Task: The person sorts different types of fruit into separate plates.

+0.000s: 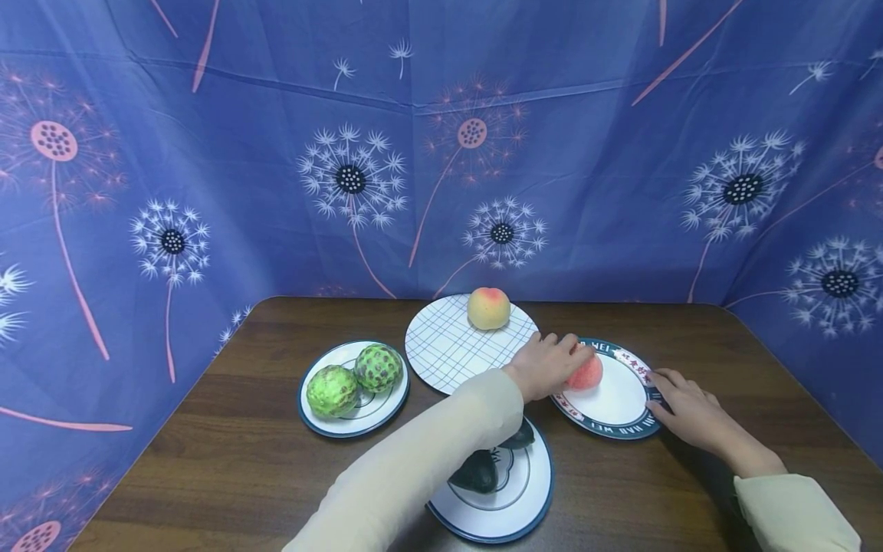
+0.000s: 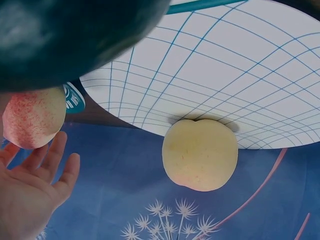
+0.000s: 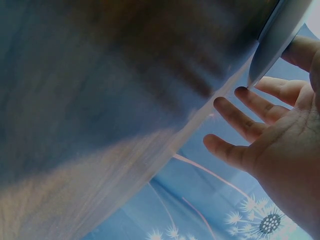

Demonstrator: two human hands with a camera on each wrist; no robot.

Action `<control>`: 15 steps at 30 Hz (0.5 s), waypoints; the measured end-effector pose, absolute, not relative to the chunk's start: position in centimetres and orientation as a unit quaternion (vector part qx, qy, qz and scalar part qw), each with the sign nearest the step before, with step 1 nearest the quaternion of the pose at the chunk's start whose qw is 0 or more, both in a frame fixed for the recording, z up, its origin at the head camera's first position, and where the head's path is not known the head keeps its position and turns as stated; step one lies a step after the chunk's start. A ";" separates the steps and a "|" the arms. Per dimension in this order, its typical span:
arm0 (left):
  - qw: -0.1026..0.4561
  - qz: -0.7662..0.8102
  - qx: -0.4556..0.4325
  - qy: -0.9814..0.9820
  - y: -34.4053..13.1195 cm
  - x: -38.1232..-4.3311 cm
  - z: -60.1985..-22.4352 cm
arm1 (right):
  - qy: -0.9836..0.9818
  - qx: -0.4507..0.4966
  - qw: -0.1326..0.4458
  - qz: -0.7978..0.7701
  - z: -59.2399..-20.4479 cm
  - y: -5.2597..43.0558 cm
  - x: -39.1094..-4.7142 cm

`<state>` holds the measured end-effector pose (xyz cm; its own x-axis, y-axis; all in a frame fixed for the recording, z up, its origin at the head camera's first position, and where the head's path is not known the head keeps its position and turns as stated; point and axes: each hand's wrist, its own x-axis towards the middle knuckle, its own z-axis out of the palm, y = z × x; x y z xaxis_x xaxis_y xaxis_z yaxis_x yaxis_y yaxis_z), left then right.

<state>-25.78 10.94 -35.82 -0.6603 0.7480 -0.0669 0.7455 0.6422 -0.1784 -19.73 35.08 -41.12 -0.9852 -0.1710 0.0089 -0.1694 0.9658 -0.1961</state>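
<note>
My left hand (image 1: 545,366) reaches over the teal-rimmed plate (image 1: 621,399) and grips a pinkish-red peach (image 1: 585,371) at its left side. The left wrist view shows the fingers against the underside of this peach (image 2: 35,117); the thumb is hidden. My right hand (image 1: 693,410) is at the plate's right rim, with thumb and forefinger touching it. In the right wrist view its other fingers (image 3: 235,117) are spread and fairly straight beside the plate edge (image 3: 277,45). A yellow peach (image 1: 489,308) sits on the blue-checked white plate (image 1: 441,345) behind the left hand.
A blue-rimmed plate (image 1: 313,422) at left holds two bumpy green fruits (image 1: 333,391). Beneath the left forearm, another blue-rimmed plate (image 1: 510,517) bears dark green, avocado-like fruits (image 1: 477,472). The brown wooden table (image 1: 228,460) ends at a blue dandelion-print cloth (image 1: 276,215).
</note>
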 end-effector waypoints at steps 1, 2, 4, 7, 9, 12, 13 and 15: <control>0.004 0.095 -0.409 -0.908 10.9 -25.8 -35.8 | 0.992 -0.085 0.004 -0.098 -41.1 35.1 -19.7; 0.001 0.095 -0.406 -0.909 10.9 -25.7 -35.8 | 0.992 -0.085 0.005 -0.098 -41.1 35.0 -19.7; -0.003 0.097 -0.402 -0.910 11.0 -25.7 -35.7 | 0.992 -0.084 0.006 -0.097 -41.1 35.0 -19.8; -0.003 0.097 -0.400 -0.911 11.0 -25.5 -35.7 | 0.992 -0.083 0.007 -0.096 -41.1 35.0 -19.7; 0.000 0.099 -0.398 -0.912 11.1 -25.4 -35.7 | 0.992 -0.083 0.006 -0.096 -41.1 35.1 -19.7; 0.007 0.101 -0.396 -0.913 11.3 -25.4 -35.8 | 0.992 -0.084 0.006 -0.096 -41.1 35.1 -19.7; 0.010 0.104 -0.395 -0.913 11.4 -25.4 -35.8 | 0.992 -0.084 0.005 -0.095 -41.1 35.1 -19.7; 0.017 0.109 -0.392 -0.913 11.4 -25.3 -35.9 | 0.992 -0.085 0.005 -0.095 -41.1 35.1 -19.7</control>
